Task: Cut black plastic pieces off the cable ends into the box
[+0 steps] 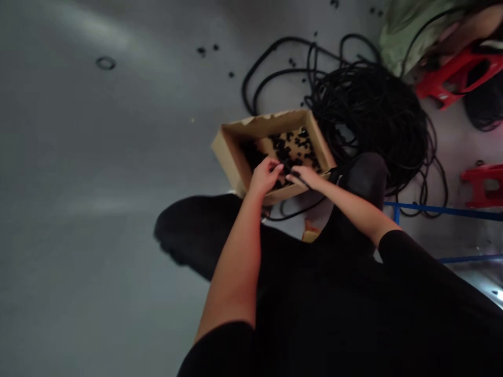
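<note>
An open cardboard box (pixel 228 159) stands in front of me, with many small black pieces (pixel 281 146) scattered on its bottom. Over the box's near side, my left hand (pixel 266 175) has its thumb and fingers pinched together; what they hold is too small to make out. Close to its right, my right hand (pixel 304 176) is closed on a thin black tube (pixel 299 179), whose end points toward my left fingertips. The black tube appears to run back under my right hand.
A large tangled pile of black tubing (pixel 373 115) lies right of the box. Red stools (pixel 451 78) and a blue metal frame (pixel 451 210) are farther right. Small black bits and a black ring (pixel 106 63) lie on the floor. Another person's arm (pixel 471 29) shows at top right.
</note>
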{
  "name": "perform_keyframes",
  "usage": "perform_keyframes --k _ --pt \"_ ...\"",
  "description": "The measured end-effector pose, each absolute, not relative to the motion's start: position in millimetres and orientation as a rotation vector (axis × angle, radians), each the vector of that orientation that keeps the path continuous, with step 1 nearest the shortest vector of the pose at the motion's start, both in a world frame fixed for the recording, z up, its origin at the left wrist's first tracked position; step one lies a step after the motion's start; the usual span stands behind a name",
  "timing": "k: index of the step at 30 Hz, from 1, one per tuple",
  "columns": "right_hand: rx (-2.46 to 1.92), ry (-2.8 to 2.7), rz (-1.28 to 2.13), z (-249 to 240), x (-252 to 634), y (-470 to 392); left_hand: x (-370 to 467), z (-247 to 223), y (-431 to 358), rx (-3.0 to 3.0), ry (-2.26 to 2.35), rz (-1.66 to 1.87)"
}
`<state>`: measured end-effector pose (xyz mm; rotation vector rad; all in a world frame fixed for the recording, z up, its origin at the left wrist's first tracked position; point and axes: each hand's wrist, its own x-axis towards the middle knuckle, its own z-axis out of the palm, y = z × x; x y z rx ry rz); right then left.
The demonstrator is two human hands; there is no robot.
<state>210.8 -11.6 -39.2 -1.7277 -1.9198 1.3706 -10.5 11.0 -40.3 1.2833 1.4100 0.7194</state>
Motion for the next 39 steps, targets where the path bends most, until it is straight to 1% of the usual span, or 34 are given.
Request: perform_keyframes --k 4,8,14,20,25,29,34,39 --pt "-1.673 -1.942 1.486 -37.1 209.5 -8.8 -19.1 -42.2 14.9 1.265 1.372 0.606" --pt "-1.688 -2.045 1.431 -35.0 212.4 -10.0 -23.7 -41.4 16.9 1.233 1.280 0.576" --pt "-1.707 -2.024 1.385 -36.7 214.3 -14.9 -22.5 -31.0 15.2 1.147 1.343 0.557" --pt "-1.609 -2.009 1.427 -45.7 216.2 -11.3 -27.8 -32.3 13.2 1.263 1.146 0.436" --pt "-1.561 -1.954 1.392 -39.6 216.9 -11.1 -26.3 -27.7 10.8 1.119 1.101 0.552" --pt "-1.561 -1.940 1.375 -39.6 220.8 -8.1 -23.8 -25.8 13.9 1.007 1.036 0.564" --pt "-1.442 -2.018 1.423 -41.2 229.5 -5.7 -24.7 -30.8 13.7 0.919 0.953 0.477" --pt "-1.428 -2.060 1.438 -40.7 231.4 -4.0 -27.3 -37.4 12.9 0.848 0.926 0.422"
